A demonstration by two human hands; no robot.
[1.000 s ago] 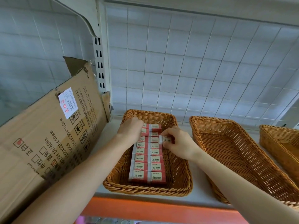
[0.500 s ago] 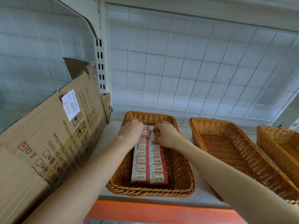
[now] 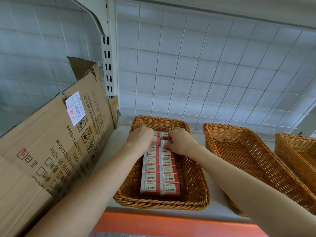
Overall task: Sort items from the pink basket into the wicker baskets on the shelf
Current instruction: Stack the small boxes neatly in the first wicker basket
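held item: small white-and-red rectangular eraser block, centre of frame, over the far end of the right-hand column in the leftmost basket; long axis runs left-right across the frame, white end to the left.
right hand: grip pinched on the eraser block, fingertips at its right end.
left hand: knuckles up, fingers curled down onto the far end of the left-hand column; fingertips hidden, cannot tell if the grip holds anything.
eraser rows: red-and-white paper-sleeved "2B" blocks, lying flat, labels up, two tight columns running from the near rim towards the far rim; each block's long axis left-right.
leftmost basket: tan woven wicker tray, rectangular, braided rim, lower centre.
middle basket: same wicker weave, just right of it.
third basket: same weave, right edge, partly cut off.
shelf: white, smooth board; orange front strip at the bottom.
back panel: white wire grid.
upright: white slotted metal post, upper left.
cardboard box: brown, torn flaps, black print, white sticker, left of frame, leaning.
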